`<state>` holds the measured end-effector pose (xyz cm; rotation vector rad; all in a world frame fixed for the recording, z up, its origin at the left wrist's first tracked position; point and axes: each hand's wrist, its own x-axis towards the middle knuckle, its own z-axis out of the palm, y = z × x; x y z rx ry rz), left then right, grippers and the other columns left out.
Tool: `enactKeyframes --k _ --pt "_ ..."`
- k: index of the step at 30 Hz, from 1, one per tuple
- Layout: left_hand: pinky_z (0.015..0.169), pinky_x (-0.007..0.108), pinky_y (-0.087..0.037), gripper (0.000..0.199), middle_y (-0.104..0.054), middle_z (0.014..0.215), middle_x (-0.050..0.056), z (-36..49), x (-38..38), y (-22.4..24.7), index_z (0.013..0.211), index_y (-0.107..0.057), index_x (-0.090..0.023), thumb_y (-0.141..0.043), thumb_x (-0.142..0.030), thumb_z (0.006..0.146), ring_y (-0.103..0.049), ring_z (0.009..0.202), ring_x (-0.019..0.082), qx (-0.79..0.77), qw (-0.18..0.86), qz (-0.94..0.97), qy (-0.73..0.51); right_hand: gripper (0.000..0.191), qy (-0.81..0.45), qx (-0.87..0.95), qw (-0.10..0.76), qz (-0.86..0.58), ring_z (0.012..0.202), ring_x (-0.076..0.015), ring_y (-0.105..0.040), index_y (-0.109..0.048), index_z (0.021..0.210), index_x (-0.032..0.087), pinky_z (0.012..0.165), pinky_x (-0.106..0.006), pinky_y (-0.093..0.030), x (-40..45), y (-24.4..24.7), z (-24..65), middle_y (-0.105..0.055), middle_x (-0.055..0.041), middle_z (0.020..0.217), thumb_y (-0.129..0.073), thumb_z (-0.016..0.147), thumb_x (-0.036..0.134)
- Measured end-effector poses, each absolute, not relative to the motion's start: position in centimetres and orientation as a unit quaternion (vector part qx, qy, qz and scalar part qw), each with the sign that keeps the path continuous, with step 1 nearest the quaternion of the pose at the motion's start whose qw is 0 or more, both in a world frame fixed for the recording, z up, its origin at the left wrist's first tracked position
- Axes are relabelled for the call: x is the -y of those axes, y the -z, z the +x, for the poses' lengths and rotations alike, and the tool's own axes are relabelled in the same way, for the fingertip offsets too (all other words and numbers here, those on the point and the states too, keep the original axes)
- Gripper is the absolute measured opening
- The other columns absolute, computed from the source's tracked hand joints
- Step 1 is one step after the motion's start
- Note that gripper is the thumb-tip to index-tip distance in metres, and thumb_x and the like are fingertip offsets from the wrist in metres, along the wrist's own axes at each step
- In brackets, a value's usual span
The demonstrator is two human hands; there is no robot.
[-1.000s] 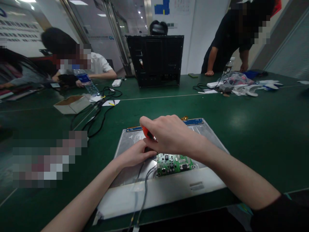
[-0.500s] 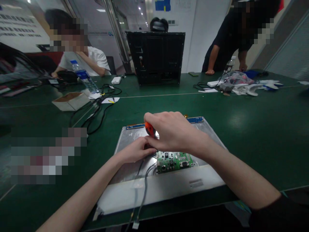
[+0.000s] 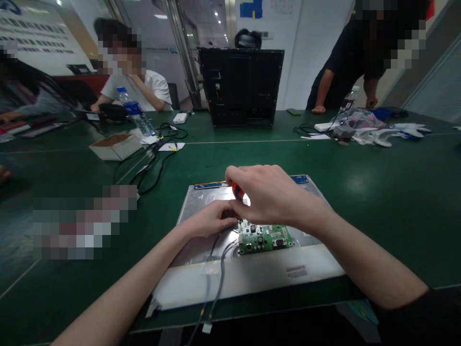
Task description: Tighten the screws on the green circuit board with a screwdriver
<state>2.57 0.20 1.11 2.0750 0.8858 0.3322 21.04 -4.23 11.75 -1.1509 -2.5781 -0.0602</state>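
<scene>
A flat metal display panel (image 3: 205, 194) lies on the green table, with a green circuit board (image 3: 264, 239) on it and a blue strip board (image 3: 299, 179) along its far edge. My right hand (image 3: 266, 192) is wrapped round an orange and black screwdriver (image 3: 237, 191), held upright over the board's far left corner; its tip is hidden. Beside it, my left hand (image 3: 212, 218) has its fingers pinched near that corner, and what they hold is too small to make out. Grey cables (image 3: 222, 278) run from the board over the panel's near edge.
Left of the panel are black cables (image 3: 158, 173), an open box (image 3: 117, 146) and a water bottle (image 3: 136, 113). A black monitor casing (image 3: 243, 86) stands at the back. Gloves and bags (image 3: 374, 127) lie back right. Several people are around the table.
The whole view has shifted slightly, so most things appear a little further right. My hands keep the same grip at the same corner of the board.
</scene>
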Motion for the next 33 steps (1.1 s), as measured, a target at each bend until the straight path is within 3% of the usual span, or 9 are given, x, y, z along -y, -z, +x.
enactKeyframes --k 4,13,25,33 --pt "0.065 0.028 -0.046 0.008 -0.066 0.075 0.002 2.5 -0.3 -0.8 0.079 -0.06 -0.016 -0.055 -0.021 0.075 -0.06 0.071 0.019 -0.353 0.421 0.825 -0.135 0.014 0.032 0.904 0.151 -0.398 0.062 -0.0143 -0.054 -0.056 0.097 0.016 0.049 -0.029 -0.019 4.5 -11.9 20.8 -0.067 -0.0037 0.082 -0.053 0.085 0.023" --pt "0.07 0.03 -0.046 0.013 -0.069 0.085 0.004 2.4 -0.3 -1.0 0.084 -0.064 -0.016 -0.056 -0.025 0.079 -0.062 0.079 0.021 -0.361 0.399 0.836 -0.109 0.018 0.077 0.882 0.16 -0.437 0.059 -0.0158 -0.056 -0.059 0.095 0.018 0.051 -0.028 -0.019 3.5 -11.4 20.4 -0.064 -0.003 0.069 -0.052 0.092 0.034" --pt "0.063 0.028 -0.043 0.013 -0.061 0.074 0.0 2.6 -0.3 -0.9 0.081 -0.058 -0.017 -0.058 -0.03 0.078 -0.056 0.069 0.018 -0.37 0.404 0.828 -0.119 0.021 0.02 0.907 0.141 -0.397 0.066 -0.0147 -0.056 -0.055 0.105 0.016 0.049 -0.028 -0.019 3.9 -12.0 21.2 -0.069 -0.0043 0.089 -0.055 0.084 0.019" --pt "0.063 0.027 -0.044 0.01 -0.065 0.075 -0.001 2.5 -0.2 -1.1 0.08 -0.061 -0.018 -0.056 -0.027 0.08 -0.058 0.068 0.017 -0.36 0.417 0.827 -0.108 0.017 0.037 0.893 0.137 -0.427 0.06 -0.0141 -0.054 -0.059 0.096 0.02 0.05 -0.027 -0.021 3.5 -11.9 21.0 -0.063 -0.0015 0.071 -0.052 0.092 0.035"
